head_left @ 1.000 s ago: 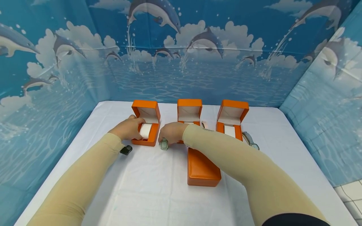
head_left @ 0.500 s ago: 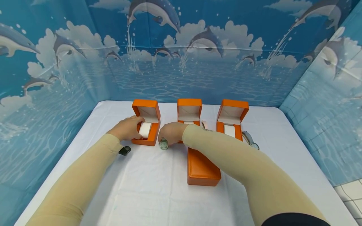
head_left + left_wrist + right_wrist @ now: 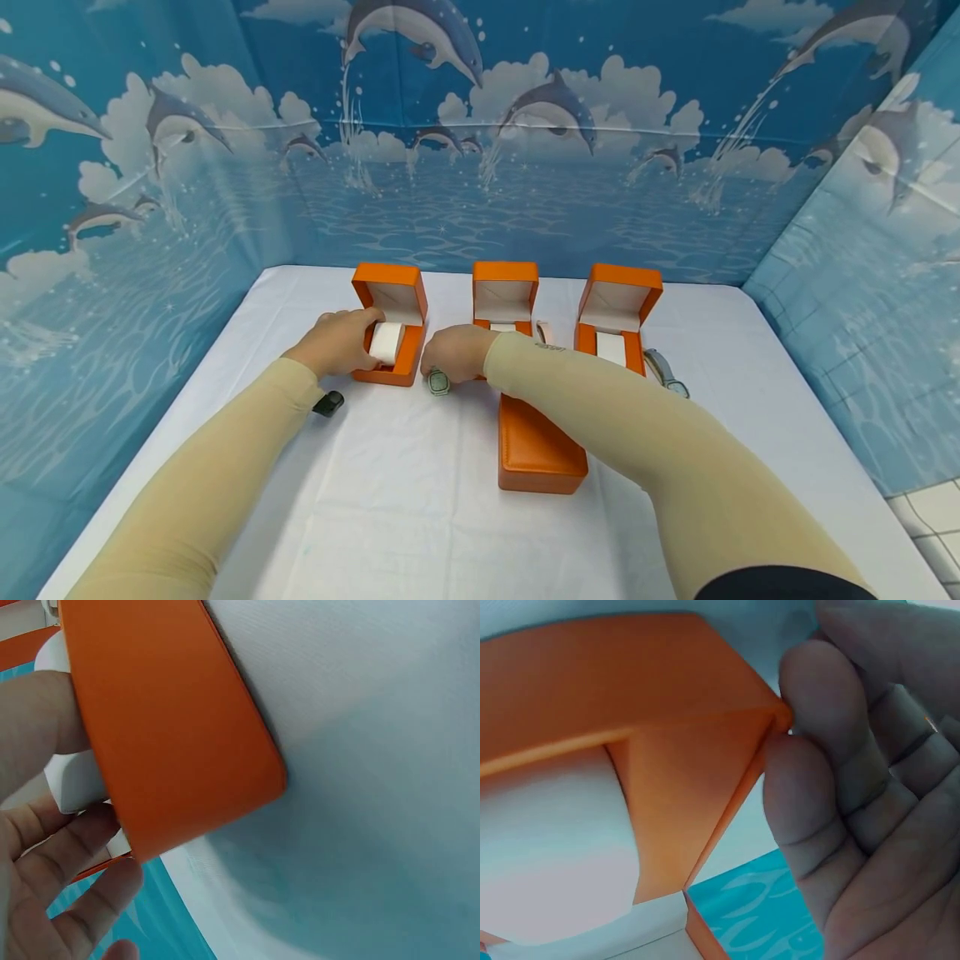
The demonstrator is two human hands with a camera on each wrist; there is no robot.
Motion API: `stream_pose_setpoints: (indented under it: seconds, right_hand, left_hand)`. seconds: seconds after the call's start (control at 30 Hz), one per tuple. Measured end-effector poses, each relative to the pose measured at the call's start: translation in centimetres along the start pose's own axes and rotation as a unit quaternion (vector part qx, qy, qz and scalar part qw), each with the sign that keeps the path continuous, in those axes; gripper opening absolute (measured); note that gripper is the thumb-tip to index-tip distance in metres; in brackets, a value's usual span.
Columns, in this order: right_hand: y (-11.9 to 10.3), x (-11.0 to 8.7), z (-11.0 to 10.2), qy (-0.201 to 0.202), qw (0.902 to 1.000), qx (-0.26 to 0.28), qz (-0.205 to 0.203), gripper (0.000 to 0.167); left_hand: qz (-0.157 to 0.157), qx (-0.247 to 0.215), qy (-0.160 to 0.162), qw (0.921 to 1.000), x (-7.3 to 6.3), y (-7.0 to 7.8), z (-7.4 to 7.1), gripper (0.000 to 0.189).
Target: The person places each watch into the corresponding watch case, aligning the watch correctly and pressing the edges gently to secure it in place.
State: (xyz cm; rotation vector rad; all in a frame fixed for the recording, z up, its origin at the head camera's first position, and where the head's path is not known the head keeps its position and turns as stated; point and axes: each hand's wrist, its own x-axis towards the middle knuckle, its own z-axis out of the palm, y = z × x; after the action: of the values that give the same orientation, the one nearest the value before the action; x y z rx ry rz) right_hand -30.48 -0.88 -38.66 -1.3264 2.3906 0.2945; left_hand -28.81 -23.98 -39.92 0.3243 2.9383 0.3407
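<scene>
My left hand [image 3: 341,340] reaches into the leftmost orange watch box [image 3: 415,354] and pinches its white watch cushion [image 3: 386,343]. In the left wrist view, the cushion [image 3: 79,780] sits between the thumb and fingers behind the box's orange wall [image 3: 172,727]. My right hand [image 3: 459,350] is on the box's right side. The right wrist view has its fingertips [image 3: 799,784] right at the corner of the orange box [image 3: 697,750], loosely bent. A pale green watch [image 3: 438,382] shows at the near edge of the right hand, which partly covers it.
A middle watch box [image 3: 506,275] and a right watch box [image 3: 621,283] stand open behind my right arm. Beside them lie a pink-strapped watch [image 3: 542,332] and a grey watch [image 3: 666,372]. A closed orange box [image 3: 542,450] sits nearer on the white tablecloth [image 3: 390,517].
Both hands hold nearly the same places at the left box; the whole view shifts by a few pixels. The left wrist has dipped very slightly towards me.
</scene>
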Motion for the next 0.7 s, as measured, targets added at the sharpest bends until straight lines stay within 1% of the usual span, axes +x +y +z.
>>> stream_pose_setpoints:
  seconds: [0.13,0.23,0.4,0.53,0.7]
  right_hand:
    - [0.1,0.2,0.1,0.004,0.9999,-0.009,-0.007,0.038]
    - [0.2,0.2,0.1,0.006,0.9999,-0.005,-0.012,0.037]
    - [0.4,-0.1,-0.1,0.014,0.9997,0.007,-0.018,0.04]
    - [0.7,-0.5,-0.5,0.023,0.9994,0.02,-0.018,0.044]
    - [1.2,-1.2,-1.1,0.038,0.9981,0.046,-0.017,0.045]
  left_hand:
    - [-0.002,-0.006,0.001,1.0,0.0,0.0,0.1,0.071]
    - [-0.008,-0.014,-0.003,0.9999,-0.1,0.0,0.1,0.071]
    - [-0.016,-0.029,-0.007,0.9994,-0.5,0.1,-0.2,0.072]
    - [-0.01,-0.047,-0.01,0.9988,-0.7,0.1,-0.5,0.073]
    - [-0.008,-0.063,-0.007,0.998,-0.9,-0.1,-0.5,0.074]
